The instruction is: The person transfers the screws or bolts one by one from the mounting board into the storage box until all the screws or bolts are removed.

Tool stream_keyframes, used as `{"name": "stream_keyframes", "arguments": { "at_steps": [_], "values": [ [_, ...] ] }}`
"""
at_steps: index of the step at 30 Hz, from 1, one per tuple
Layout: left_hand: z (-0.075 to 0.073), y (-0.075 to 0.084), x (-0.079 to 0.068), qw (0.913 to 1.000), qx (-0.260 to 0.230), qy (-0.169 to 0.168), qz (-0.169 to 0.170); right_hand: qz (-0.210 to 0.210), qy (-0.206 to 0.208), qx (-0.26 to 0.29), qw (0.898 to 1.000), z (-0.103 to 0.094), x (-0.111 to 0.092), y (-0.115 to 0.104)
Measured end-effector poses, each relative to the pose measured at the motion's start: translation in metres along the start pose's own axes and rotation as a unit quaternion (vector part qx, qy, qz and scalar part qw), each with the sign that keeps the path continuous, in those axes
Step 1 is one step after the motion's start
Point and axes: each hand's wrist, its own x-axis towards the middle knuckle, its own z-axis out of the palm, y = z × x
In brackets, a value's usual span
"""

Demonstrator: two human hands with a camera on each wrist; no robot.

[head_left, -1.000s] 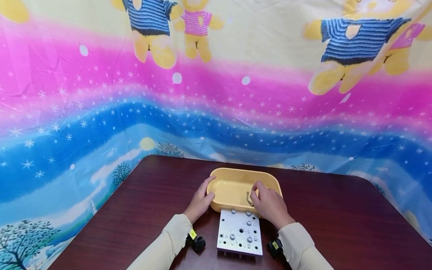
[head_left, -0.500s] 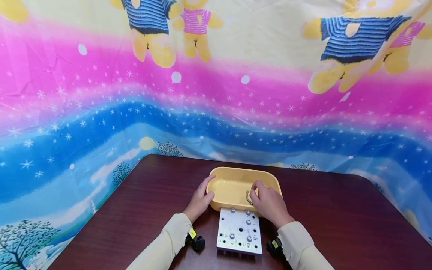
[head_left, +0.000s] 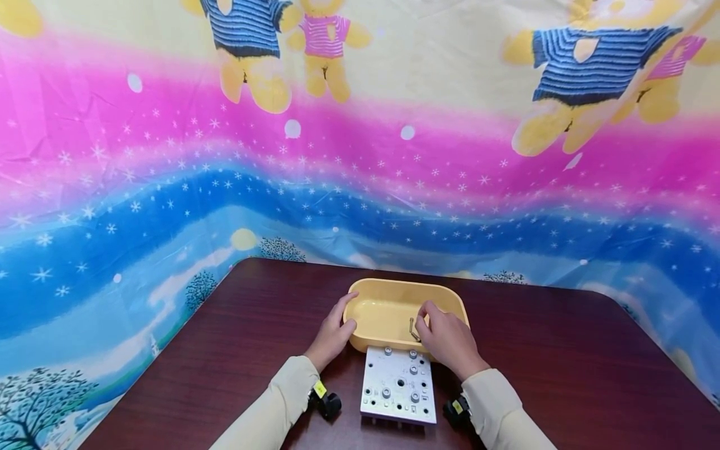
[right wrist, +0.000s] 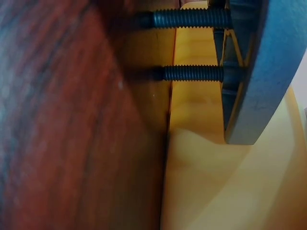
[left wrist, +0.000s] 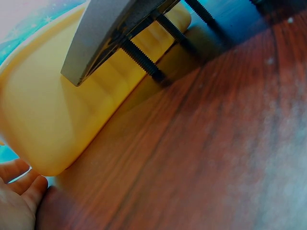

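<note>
A yellow tray [head_left: 377, 315] stands on the table, with my left hand [head_left: 332, 337] at its left end. The forefinger reaches along the rim and the thumb lies at the near corner; in the left wrist view, the left fingers [left wrist: 21, 177] rest against the end wall. Over the tray's right part is my right hand [head_left: 450, 340], thumb and forefinger bent close beside thin metal screws [head_left: 412, 326] on the tray floor. Whether they pinch one I cannot tell. A silver metal plate [head_left: 388, 375] with several bolt heads lies in front of the tray.
Threaded bolts [left wrist: 141, 60] poke down from the plate's underside toward the dark wooden table [head_left: 270, 319]. The plate's far edge sits right at the tray's near wall. A patterned cloth [head_left: 360, 156] hangs behind the table.
</note>
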Motion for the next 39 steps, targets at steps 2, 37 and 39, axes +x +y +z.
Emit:
{"name": "stream_keyframes", "arguments": {
  "at_steps": [2,37,39],
  "values": [
    [-0.0002,-0.0001,0.0,1.0,0.002,0.0,0.001,-0.001,0.001,0.0,1.0,0.0003,-0.0001,0.0],
    [0.0,-0.001,-0.0001,0.9998,-0.003,-0.01,-0.015,-0.016,0.01,-0.011,1.0,-0.0008,0.0003,0.0014],
    [0.0004,-0.001,-0.0003,0.9997,-0.001,-0.01,-0.021,-0.017,0.011,-0.011,1.0,-0.0005,-0.0002,0.0015]
  ]
}}
